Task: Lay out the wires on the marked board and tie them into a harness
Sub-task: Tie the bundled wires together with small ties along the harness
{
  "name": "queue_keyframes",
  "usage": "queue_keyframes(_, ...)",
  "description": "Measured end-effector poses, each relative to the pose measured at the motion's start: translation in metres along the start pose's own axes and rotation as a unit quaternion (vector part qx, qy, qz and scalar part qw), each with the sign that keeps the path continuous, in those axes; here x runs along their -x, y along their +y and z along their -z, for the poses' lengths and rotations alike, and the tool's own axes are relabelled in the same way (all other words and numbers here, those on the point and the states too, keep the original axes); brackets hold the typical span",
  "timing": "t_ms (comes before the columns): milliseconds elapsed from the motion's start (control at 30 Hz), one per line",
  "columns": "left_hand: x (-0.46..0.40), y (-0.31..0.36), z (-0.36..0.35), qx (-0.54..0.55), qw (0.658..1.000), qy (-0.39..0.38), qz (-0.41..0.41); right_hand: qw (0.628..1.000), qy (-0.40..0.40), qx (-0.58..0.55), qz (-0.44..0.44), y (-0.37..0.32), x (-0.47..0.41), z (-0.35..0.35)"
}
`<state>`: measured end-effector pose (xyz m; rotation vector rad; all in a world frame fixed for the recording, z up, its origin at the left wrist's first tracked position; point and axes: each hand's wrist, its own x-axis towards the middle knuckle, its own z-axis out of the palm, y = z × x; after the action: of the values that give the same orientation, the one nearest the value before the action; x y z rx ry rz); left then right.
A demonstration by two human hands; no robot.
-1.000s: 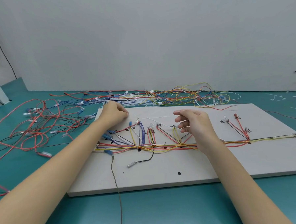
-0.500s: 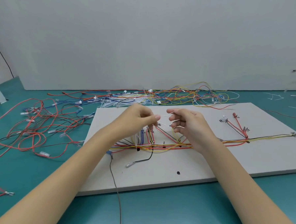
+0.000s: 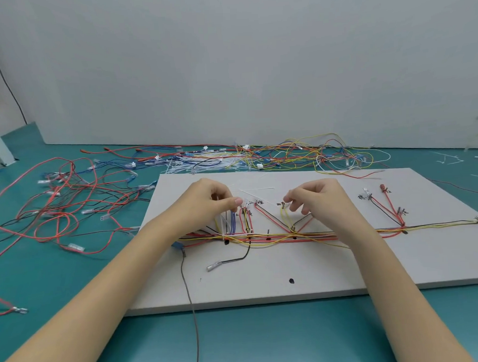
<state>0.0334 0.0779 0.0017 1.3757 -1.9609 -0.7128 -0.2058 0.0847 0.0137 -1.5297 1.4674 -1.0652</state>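
Note:
The white marked board point(image 3: 347, 266) lies in front of me. A bundle of red, yellow and black wires point(image 3: 312, 234) runs across it, with branches rising to labelled marks. My left hand point(image 3: 208, 201) hovers over the blue and red branches and pinches a thin white cable tie point(image 3: 221, 223) between thumb and forefinger, the tie hanging below the hand. My right hand point(image 3: 319, 201) hovers over the yellow wire branch point(image 3: 285, 217) with its fingers loosely curled and nothing visible in them. Another white cable tie point(image 3: 256, 190) lies loose on the board between my hands.
A black wire with a clear terminal point(image 3: 228, 261) strays off the bundle toward me. A grey wire point(image 3: 190, 299) hangs over the board's near edge. Loose red and black wires point(image 3: 59, 207) cover the green table at left. More wires and white ties point(image 3: 259, 159) lie behind the board.
My left hand came from the board's far left corner to meet my right hand. The two hands have since drawn apart, the left one now pinching the tie.

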Motion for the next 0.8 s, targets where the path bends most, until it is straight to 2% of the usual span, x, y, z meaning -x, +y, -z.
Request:
queue_keyframes(133, -0.001, -0.001, -0.002, 0.007, 1.000, 0.019, -0.002, 1.000, -0.024, -0.009, 0.003, 0.001, 0.000, 0.004)
queue_keyframes(267, 0.000, -0.001, -0.006, 0.016, 0.996, 0.081, -0.017, 0.997, -0.073, -0.038, 0.011, -0.002, 0.001, 0.005)
queue_keyframes(400, 0.002, 0.005, -0.012, 0.024, 0.994, 0.091, -0.051, 0.989, -0.127, -0.068, 0.015, -0.005, 0.004, 0.002)
queue_keyframes(533, 0.003, 0.013, -0.015, 0.146, 0.971, 0.177, -0.066, 0.985, -0.155, -0.069, 0.016, -0.007, 0.007, 0.001)
queue_keyframes(700, 0.003, 0.012, -0.012, 0.198, 0.966, 0.161, -0.035, 0.984, -0.172, -0.053, 0.018, -0.008, 0.009, -0.003)
queue_keyframes(800, 0.002, 0.012, -0.008, 0.188, 0.976, 0.099, -0.040, 0.982, -0.179, -0.058, 0.021, -0.008, 0.009, -0.005)
